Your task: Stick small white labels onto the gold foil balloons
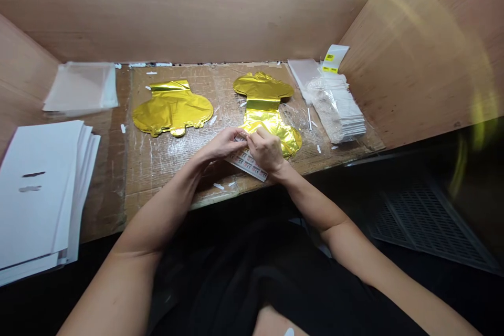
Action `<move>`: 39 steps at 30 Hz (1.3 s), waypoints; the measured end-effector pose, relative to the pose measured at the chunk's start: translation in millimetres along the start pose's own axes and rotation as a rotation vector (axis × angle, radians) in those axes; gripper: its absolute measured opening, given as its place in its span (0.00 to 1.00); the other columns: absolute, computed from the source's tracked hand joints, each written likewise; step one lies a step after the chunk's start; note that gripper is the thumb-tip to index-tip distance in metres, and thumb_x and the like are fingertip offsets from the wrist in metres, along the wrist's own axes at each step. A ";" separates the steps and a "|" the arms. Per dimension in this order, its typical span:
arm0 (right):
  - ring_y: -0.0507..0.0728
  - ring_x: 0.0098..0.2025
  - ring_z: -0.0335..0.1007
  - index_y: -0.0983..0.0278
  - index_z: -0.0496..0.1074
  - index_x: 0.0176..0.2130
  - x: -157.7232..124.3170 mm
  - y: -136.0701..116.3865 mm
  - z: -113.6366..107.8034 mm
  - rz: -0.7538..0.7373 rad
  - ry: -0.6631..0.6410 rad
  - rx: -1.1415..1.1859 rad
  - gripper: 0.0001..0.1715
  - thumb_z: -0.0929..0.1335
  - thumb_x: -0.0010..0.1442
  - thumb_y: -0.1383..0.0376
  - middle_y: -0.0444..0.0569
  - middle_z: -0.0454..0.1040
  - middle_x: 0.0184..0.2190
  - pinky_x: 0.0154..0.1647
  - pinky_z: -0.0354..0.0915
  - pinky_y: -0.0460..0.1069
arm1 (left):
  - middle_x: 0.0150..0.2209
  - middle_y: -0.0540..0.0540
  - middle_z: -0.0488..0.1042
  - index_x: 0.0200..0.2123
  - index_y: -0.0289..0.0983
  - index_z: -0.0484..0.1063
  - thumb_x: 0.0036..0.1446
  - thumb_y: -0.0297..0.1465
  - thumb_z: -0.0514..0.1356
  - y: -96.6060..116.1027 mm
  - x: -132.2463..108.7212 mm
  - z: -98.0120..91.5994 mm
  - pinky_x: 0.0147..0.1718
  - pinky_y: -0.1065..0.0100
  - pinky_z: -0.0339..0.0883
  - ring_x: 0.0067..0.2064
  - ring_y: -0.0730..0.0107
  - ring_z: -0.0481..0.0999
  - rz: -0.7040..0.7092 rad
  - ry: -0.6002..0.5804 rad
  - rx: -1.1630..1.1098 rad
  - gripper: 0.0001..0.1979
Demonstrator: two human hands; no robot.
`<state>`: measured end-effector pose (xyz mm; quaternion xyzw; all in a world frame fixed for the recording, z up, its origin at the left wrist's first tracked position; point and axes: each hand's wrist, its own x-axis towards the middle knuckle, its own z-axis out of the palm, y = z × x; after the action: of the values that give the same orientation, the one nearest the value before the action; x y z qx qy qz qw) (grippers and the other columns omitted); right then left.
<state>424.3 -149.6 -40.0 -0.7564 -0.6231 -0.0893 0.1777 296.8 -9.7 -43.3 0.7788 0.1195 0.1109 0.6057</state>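
My left hand [226, 144] and my right hand [266, 149] meet near the front edge of the bench, fingertips almost touching. The left fingers are closed on the upper end of a sticker sheet [255, 170] with rows of small printed marks. My right hand is pinched beside them; what lies between its fingertips is too small to make out. Just beyond the hands lies a shiny gold foil balloon [262, 115], flat and partly covered by them. Another flat gold foil balloon pile [173, 110] rests to the left.
White sheets [39, 189] are stacked at the left, with clear plastic bags [84, 86] behind them. At the right stand a bundle of white cards [346, 110] and a yellow-marked label strip [334, 59]. Small white scraps dot the cardboard [157, 168]. Wooden walls [197, 10] enclose the bench.
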 end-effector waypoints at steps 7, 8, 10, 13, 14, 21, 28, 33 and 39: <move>0.58 0.35 0.68 0.63 0.80 0.39 -1.0 -4.1 -3.4 0.040 -0.007 -0.001 0.23 0.61 0.79 0.59 0.55 0.77 0.38 0.35 0.56 0.53 | 0.25 0.52 0.69 0.30 0.35 0.76 0.54 0.36 0.59 -9.5 2.9 4.1 0.27 0.72 0.56 0.28 0.72 0.63 -0.031 0.087 0.170 0.10; 0.58 0.35 0.69 0.63 0.80 0.39 -1.1 -4.7 -3.6 0.050 -0.019 0.002 0.23 0.61 0.79 0.58 0.55 0.77 0.38 0.35 0.57 0.53 | 0.24 0.52 0.69 0.29 0.35 0.75 0.54 0.36 0.59 -10.3 3.1 4.8 0.27 0.72 0.56 0.27 0.73 0.63 -0.029 0.097 0.187 0.10; 0.58 0.36 0.69 0.63 0.79 0.40 -1.4 -5.3 -4.4 0.060 -0.039 0.013 0.23 0.61 0.79 0.58 0.55 0.77 0.39 0.36 0.57 0.53 | 0.24 0.52 0.69 0.28 0.35 0.75 0.54 0.36 0.58 -11.1 3.3 5.9 0.27 0.72 0.56 0.28 0.73 0.63 -0.021 0.111 0.212 0.11; 0.58 0.38 0.69 0.64 0.79 0.41 -2.9 -4.3 -5.3 0.032 -0.044 0.033 0.23 0.61 0.80 0.58 0.55 0.77 0.40 0.38 0.57 0.52 | 0.25 0.51 0.72 0.29 0.34 0.77 0.53 0.36 0.58 -11.1 3.1 7.0 0.28 0.72 0.58 0.28 0.72 0.64 -0.010 0.123 0.214 0.12; 0.58 0.37 0.69 0.64 0.78 0.41 -3.8 -3.6 -5.0 0.023 -0.041 0.033 0.22 0.61 0.80 0.58 0.55 0.77 0.41 0.38 0.57 0.52 | 0.26 0.51 0.73 0.31 0.34 0.78 0.53 0.36 0.58 -11.3 3.0 7.4 0.28 0.72 0.59 0.28 0.72 0.65 -0.009 0.127 0.210 0.12; 0.57 0.34 0.67 0.65 0.78 0.39 -8.6 -9.7 -0.2 0.091 0.001 0.007 0.21 0.63 0.78 0.58 0.55 0.77 0.39 0.35 0.54 0.52 | 0.25 0.49 0.73 0.29 0.33 0.78 0.55 0.35 0.57 -15.1 3.2 13.5 0.29 0.71 0.57 0.29 0.71 0.67 0.035 0.172 0.328 0.13; 0.55 0.33 0.68 0.62 0.70 0.32 0.5 18.5 -29.9 0.172 -0.072 0.513 0.13 0.67 0.70 0.63 0.48 0.74 0.32 0.37 0.60 0.50 | 0.27 0.47 0.77 0.31 0.33 0.79 0.60 0.41 0.60 -7.7 -2.8 -0.9 0.30 0.70 0.61 0.30 0.70 0.71 -0.025 0.079 0.368 0.17; 0.51 0.29 0.61 0.63 0.68 0.33 21.5 81.6 -59.8 0.079 -0.564 0.676 0.11 0.67 0.68 0.62 0.42 0.69 0.28 0.31 0.56 0.48 | 0.52 0.40 0.84 0.40 0.36 0.84 0.63 0.46 0.63 1.1 -7.8 -27.3 0.47 0.68 0.71 0.46 0.62 0.81 0.093 -0.269 0.424 0.19; 0.52 0.30 0.60 0.63 0.70 0.29 34.3 77.1 -42.4 -0.052 -0.816 0.286 0.15 0.71 0.66 0.60 0.44 0.71 0.27 0.34 0.52 0.49 | 0.62 0.39 0.79 0.37 0.36 0.85 0.67 0.44 0.61 -2.3 -6.2 -29.4 0.50 0.69 0.71 0.48 0.62 0.83 0.094 -0.414 0.489 0.19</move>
<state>510.2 -146.9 -0.9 -0.6814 -0.6672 0.3002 0.0175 281.5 15.8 -38.7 0.9119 -0.0192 -0.0541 0.4063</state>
